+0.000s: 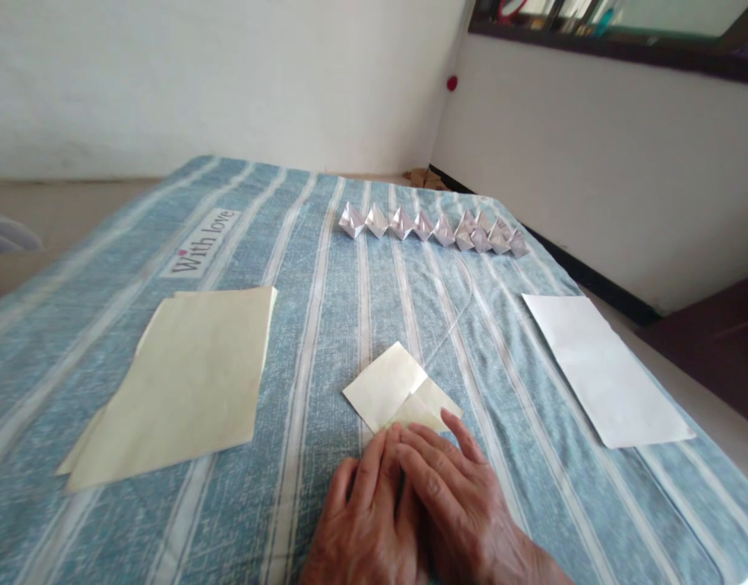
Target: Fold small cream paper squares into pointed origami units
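A small cream folded paper [382, 386] lies at the bottom middle of the frame, on a blue surface [300, 357] with white stripes. The left hand [374, 516] and the right hand [456, 487] press on its near edge. Their fingers are close together, but the right little finger sticks out to the side. Some right fingers lie over the left hand. The thumbs are hidden, so one cannot tell if they pinch the paper. The hands get in the way and hide its near part.

On the left side lies a stack of cream paper sheets [194, 374], a bit messy, with edges poking out. On the right side lies white paper [602, 370]. Both are well apart from the hands.

In the upper middle, a row of shiny folded paper shapes [422, 225] with pointy tips stands across the surface. At its right end, the shapes crowd together and block each other. The words "With love" [203, 241] show on the surface at upper left.

Behind it are white walls [227, 81]. A small red round thing [452, 83] is near their corner. A dark-framed window [672, 18] is in the upper right.
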`<action>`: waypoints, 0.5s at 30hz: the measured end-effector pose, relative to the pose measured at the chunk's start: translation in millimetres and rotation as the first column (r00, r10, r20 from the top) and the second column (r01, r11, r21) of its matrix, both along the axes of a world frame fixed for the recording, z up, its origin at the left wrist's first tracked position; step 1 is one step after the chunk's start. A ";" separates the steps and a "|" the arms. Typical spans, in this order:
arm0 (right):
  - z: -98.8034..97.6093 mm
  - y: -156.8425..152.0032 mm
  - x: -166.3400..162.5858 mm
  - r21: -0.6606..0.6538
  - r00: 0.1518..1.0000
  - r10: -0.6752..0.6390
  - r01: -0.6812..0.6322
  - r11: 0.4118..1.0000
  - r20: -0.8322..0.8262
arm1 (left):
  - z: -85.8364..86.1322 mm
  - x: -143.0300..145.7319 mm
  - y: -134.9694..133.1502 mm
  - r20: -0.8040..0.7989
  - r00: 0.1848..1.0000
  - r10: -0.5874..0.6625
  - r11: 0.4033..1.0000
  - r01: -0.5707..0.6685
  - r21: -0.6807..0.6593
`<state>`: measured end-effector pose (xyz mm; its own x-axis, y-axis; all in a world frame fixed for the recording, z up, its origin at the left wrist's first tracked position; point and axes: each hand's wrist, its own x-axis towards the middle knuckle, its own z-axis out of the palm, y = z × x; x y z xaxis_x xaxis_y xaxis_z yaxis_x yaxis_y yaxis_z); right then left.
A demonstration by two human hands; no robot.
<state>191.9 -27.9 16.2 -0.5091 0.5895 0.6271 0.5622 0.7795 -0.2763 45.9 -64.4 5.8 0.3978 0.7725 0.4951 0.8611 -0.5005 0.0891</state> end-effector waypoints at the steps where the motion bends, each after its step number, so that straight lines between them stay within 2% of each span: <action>1: 0.0 0.6 -0.2 0.016 1.000 -0.004 0.004 1.000 0.004 | 0.5 -0.5 0.0 0.001 1.000 0.002 1.000 -0.002 0.005; 9: -0.1 3.7 -1.3 0.101 0.999 -0.033 0.028 0.994 0.041 | 0.1 -1.8 2.2 0.004 1.000 0.005 1.000 -0.005 0.024; 15: -0.6 2.1 -2.4 0.087 0.996 -0.067 0.063 0.994 0.051 | 3.5 -1.7 4.0 0.007 1.000 0.004 0.999 -0.005 0.032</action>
